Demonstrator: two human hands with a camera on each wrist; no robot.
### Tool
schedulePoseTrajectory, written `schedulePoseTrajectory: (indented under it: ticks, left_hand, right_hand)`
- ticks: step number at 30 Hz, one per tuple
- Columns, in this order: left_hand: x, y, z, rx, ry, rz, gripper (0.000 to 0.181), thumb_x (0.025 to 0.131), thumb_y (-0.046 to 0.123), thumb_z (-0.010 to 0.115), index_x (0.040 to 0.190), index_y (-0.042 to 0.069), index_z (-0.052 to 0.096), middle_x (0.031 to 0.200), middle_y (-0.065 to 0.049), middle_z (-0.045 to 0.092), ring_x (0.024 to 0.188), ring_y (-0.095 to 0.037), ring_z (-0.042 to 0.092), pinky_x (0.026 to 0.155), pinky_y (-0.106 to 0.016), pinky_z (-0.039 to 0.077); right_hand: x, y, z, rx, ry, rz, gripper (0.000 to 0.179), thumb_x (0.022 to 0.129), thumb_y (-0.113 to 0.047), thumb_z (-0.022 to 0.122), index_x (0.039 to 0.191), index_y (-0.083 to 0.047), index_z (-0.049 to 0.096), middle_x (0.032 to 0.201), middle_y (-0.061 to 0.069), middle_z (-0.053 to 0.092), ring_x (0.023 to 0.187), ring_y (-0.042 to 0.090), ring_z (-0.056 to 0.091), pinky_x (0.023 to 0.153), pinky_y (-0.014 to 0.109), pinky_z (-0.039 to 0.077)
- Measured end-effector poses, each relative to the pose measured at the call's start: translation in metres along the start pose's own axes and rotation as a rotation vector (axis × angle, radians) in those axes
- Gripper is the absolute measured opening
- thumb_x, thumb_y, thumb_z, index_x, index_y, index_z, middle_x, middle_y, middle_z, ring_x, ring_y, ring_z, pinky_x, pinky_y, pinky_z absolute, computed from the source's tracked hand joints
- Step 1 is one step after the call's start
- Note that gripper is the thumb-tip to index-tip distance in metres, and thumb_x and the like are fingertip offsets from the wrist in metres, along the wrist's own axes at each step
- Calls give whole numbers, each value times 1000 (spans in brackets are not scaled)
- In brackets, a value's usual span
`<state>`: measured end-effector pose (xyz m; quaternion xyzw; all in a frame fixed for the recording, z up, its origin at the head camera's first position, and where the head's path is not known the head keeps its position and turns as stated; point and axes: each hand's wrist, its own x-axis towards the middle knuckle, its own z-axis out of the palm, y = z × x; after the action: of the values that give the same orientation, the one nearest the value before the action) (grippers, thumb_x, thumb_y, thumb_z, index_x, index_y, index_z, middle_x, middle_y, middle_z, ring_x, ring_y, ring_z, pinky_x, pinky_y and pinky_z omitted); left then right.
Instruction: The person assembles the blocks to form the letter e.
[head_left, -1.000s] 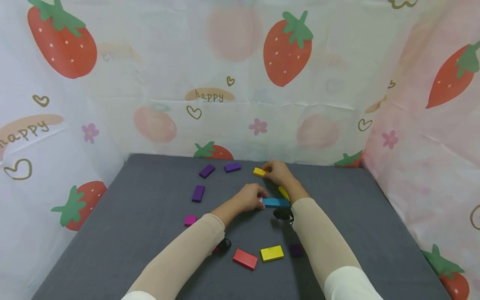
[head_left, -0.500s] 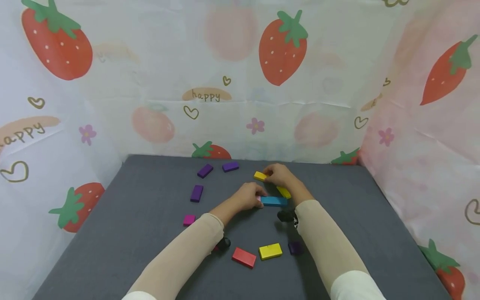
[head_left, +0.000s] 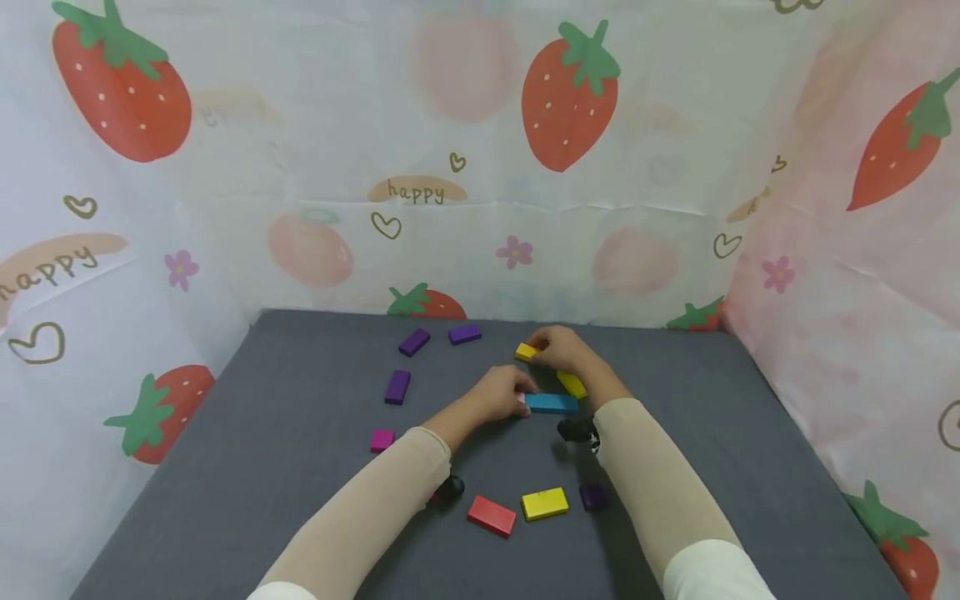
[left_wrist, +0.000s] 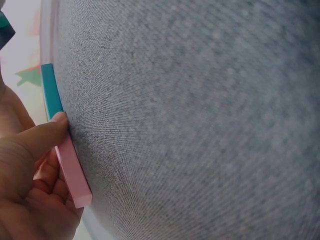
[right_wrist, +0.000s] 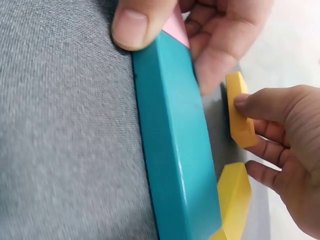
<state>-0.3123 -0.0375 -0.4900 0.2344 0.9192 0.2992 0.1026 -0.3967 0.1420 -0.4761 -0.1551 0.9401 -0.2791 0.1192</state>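
In the head view, my left hand point(head_left: 497, 394) is at the middle of the table, at the left end of a blue block point(head_left: 552, 404). The left wrist view shows its thumb and fingers pinching a pink block point(left_wrist: 73, 175) lined up end to end with the blue one. Farther back, my right hand point(head_left: 562, 350) pinches a yellow block point(head_left: 524, 352) between thumb and fingers. In the right wrist view this block point(right_wrist: 239, 117) looks orange-yellow. Another yellow block point(head_left: 572, 384) lies below the right hand, beside the far side of the blue block.
Purple blocks point(head_left: 397, 387) curve round the back left, with a magenta block point(head_left: 382, 440) nearer. A red block point(head_left: 491, 516), a yellow block point(head_left: 544, 504) and a dark purple block point(head_left: 592, 497) lie in front. Printed cloth walls point(head_left: 465, 250) enclose the grey tabletop point(head_left: 285, 417).
My right hand has shifted slightly nearer and to the right with the yellow block, uncovering more of the other yellow block below it. My left hand holds its place.
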Motion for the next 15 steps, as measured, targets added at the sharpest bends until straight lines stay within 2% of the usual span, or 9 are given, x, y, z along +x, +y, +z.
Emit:
schedulePoseTrajectory:
  ticks: [7,15]
  left_hand:
    - [-2,3,-3,2,12,-4,32,89,15,81,120,15,77,117,-1,74,98,-14,62,87,-32,51]
    - [-3,5,-1,9,3,-16,32,89,16,81,121,16,76,117,0,74,96,-12,61,87,-31,51]
  right_hand:
    - [-7,5,-8,47,-4,27,38,96,-18,72,132,-7,67,130,14,65,113,30,62,95,43,54]
    - [-19,8,-9,53,-20,17,35,98,-17,70,131,-7,67,130,15,65,118,32,61,97,45,53]
